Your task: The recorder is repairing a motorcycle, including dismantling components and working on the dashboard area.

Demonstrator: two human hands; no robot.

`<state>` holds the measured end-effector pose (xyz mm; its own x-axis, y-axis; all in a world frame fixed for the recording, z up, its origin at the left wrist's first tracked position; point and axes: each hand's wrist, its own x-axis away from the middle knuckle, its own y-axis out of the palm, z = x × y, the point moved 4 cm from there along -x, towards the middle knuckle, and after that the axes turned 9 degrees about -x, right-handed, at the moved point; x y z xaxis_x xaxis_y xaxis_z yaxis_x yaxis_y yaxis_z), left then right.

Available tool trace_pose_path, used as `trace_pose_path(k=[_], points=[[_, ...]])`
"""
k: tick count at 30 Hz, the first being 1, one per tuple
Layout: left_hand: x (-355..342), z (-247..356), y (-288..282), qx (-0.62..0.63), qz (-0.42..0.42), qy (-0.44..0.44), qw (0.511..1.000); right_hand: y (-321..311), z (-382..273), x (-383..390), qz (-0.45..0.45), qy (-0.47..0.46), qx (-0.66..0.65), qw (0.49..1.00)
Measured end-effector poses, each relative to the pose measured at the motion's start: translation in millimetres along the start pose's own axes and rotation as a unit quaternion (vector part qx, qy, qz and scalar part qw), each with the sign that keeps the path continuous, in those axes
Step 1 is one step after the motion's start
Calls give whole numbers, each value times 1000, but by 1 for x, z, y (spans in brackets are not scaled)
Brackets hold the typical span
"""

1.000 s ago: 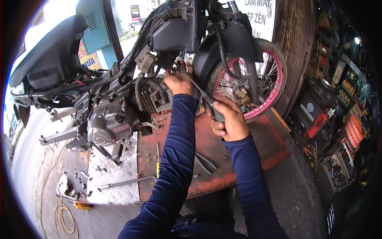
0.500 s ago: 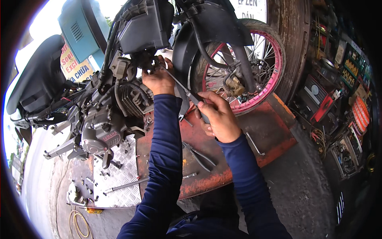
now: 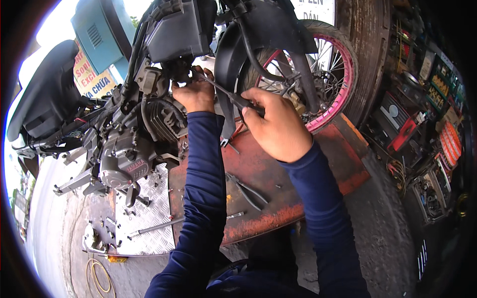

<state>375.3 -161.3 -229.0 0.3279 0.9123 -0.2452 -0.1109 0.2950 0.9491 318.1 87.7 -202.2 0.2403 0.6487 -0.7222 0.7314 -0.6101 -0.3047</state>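
My right hand (image 3: 278,124) is closed round the dark handle of a screwdriver (image 3: 226,92), whose shaft slants up and left. Its tip ends among the fingers of my left hand (image 3: 197,94), beside a dark engine part (image 3: 175,70) under a black box (image 3: 179,37). My left hand is turned palm up and cups that part from below and the right, its fingers curled upward. What its fingertips touch is partly hidden. Left of them stands the motorcycle engine (image 3: 125,161), with its finned cylinder (image 3: 166,121) close to my left wrist.
The motorcycle stands on a worn red platform (image 3: 278,218). Pliers (image 3: 247,192) lie there, and a long bar (image 3: 156,227) crosses a metal plate (image 3: 144,238) with several loose bolts. The pink-rimmed front wheel (image 3: 343,74) is at the right, and shelves of tools (image 3: 432,89) stand beyond.
My right hand has rolled over so its back faces up, and has moved slightly up and right with the screwdriver. My left hand has shifted slightly left, staying at the dark part.
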Motion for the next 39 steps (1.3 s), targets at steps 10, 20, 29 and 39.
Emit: trace_pose_path(k=[10,20,29,39], points=[[-8,9,8,1,79,9,997,3,-31,-29,-67,-27,95,993],[-13,12,-3,36,134,-65,988,20,-50,-33,-72,-16,143,987],[-9,10,1,30,128,-80,988,14,-66,-34,-189,-55,347,917],[-14,9,-5,21,113,-64,991,11,-24,-26,-77,347,-158,921]])
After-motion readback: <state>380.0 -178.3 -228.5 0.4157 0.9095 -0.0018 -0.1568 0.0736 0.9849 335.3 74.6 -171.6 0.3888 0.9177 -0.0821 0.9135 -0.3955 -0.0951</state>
